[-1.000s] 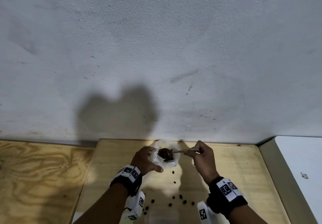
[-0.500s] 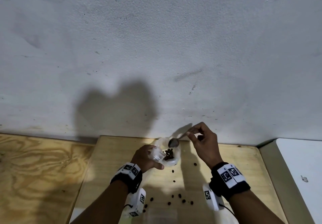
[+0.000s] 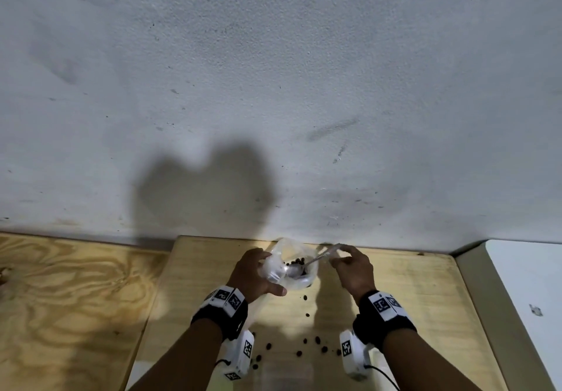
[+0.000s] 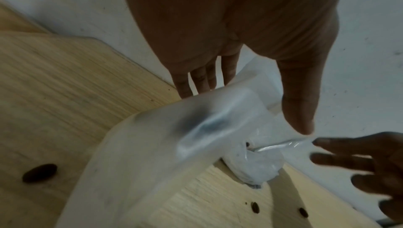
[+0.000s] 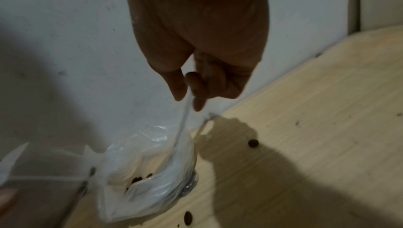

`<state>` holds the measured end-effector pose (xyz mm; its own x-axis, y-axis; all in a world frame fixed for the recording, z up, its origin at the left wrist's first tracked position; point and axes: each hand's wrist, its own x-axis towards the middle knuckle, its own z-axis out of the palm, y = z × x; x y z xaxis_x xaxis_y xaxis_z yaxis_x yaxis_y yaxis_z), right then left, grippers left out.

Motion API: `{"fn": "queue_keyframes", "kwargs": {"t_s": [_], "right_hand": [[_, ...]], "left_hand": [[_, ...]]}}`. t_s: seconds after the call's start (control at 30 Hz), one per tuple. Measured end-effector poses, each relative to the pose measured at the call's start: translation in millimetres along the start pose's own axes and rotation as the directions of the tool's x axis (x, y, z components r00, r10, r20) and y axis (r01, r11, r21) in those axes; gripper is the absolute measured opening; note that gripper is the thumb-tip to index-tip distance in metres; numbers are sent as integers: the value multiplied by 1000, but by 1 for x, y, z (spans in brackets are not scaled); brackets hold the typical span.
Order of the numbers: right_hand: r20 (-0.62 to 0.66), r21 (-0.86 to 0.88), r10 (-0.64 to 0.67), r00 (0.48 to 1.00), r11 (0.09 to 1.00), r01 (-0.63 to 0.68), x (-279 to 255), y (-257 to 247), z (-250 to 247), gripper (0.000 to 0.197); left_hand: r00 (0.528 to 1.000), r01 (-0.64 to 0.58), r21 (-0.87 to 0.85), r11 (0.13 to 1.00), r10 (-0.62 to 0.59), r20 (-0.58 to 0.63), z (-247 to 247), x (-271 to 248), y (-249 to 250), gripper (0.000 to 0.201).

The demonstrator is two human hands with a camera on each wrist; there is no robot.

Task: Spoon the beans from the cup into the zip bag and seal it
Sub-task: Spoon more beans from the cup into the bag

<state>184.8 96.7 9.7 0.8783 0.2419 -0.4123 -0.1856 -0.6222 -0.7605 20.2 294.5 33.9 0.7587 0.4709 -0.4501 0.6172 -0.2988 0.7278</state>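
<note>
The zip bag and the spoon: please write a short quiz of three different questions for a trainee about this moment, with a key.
1. True or false: the spoon has its bowl inside the open zip bag.
2. Which hand holds the spoon handle? A) left hand B) right hand C) both hands
3. Fill the gap: loose beans lie scattered on the wooden ______, nearer the person than the bag.

Key:
1. True. The bowl sits in the bag mouth, among beans.
2. B. The right hand pinches the handle, while the left hand holds the bag open.
3. Table.
</note>
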Motion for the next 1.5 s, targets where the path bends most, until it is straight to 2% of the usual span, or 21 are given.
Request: {"fn": "queue_keyframes", "kwargs": {"t_s": [0.07, 0.13, 0.17, 0.23, 0.3, 0.33, 0.4, 0.5, 0.57, 0.63, 0.7, 0.77, 0.83, 0.93, 1.0, 1.03, 1.1, 1.17, 1.23, 1.37, 1.5], "right_hand": [[-56, -26, -9, 998, 1000, 8, -13, -2, -8, 42], [-118, -9, -127, 985, 992, 127, -35, -14, -14, 31], [-76, 11, -201, 977, 979, 202, -45, -21, -14, 26], [179, 63, -330, 927, 944, 324, -70, -43, -11, 26], [458, 75, -364, 811, 925, 373, -88, -63, -5, 18], [532, 40, -352, 770, 919, 392, -92, -70, -2, 15], [575, -77, -330, 749, 889, 451, -95, -83, 0, 15], [560, -213, -353, 749, 812, 543, -95, -97, -3, 19], [472, -310, -457, 754, 715, 627, -96, -101, -8, 13], [330, -405, -577, 747, 628, 664, -99, -101, -15, 8], [226, -411, -657, 719, 605, 682, -103, -101, -19, 9], [180, -374, -680, 710, 621, 689, -104, -100, -20, 10], [140, -311, -694, 707, 647, 696, -105, -97, -20, 11], [89, -101, -680, 728, 721, 685, -109, -94, -19, 18], [71, 84, -598, 799, 801, 592, -111, -93, -17, 35], [69, 144, -547, 834, 833, 534, -112, -93, -16, 37], [64, 194, -483, 873, 864, 464, -106, -92, -12, 19], [86, 228, -450, 889, 877, 422, -103, -91, -10, 7], [117, 257, -416, 902, 890, 377, -101, -91, -10, 4], [199, 327, -377, 905, 896, 301, -102, -93, -12, 21], [247, 393, -319, 915, 896, 206, -109, -103, -19, 24]], "left_hand": [[997, -16, -72, 997, 11, -72, -2, -7, -2, 98], [990, -54, -159, 986, 31, -140, -3, -14, -6, 94], [987, -73, -185, 980, 44, -152, -3, -18, -6, 91], [986, -127, -187, 974, 103, -132, -4, -28, -2, 87], [976, -209, -151, 966, 197, -91, -2, -34, 4, 86], [969, -244, -143, 959, 234, -79, -1, -36, 7, 87], [956, -292, -141, 946, 283, -81, 0, -39, 13, 89], [939, -339, -120, 933, 329, -98, -5, -44, 20, 96], [924, -378, -141, 915, 363, -125, -11, -47, 21, 95], [927, -367, -265, 892, 325, -187, -18, -48, 21, 74], [927, -354, -411, 840, 255, -277, -24, -49, 22, 34], [909, -365, -431, 825, 217, -355, -30, -49, 24, 23], [904, -374, -447, 812, 214, -369, -33, -49, 27, 18], [902, -376, -477, 795, 197, -384, -35, -48, 32, 18], [900, -377, -505, 777, 178, -397, -34, -49, 38, 18], [902, -376, -518, 768, 175, -395, -34, -50, 40, 17], [914, -366, -535, 761, 184, -363, -33, -51, 43, 12], [928, -354, -492, 795, 233, -291, -32, -50, 45, 2], [925, -369, -393, 842, 292, -244, -32, -48, 45, 9], [913, -386, -299, 873, 314, -262, -32, -42, 47, 24], [918, -385, -273, 881, 336, -210, -33, -42, 54, 20]]}}
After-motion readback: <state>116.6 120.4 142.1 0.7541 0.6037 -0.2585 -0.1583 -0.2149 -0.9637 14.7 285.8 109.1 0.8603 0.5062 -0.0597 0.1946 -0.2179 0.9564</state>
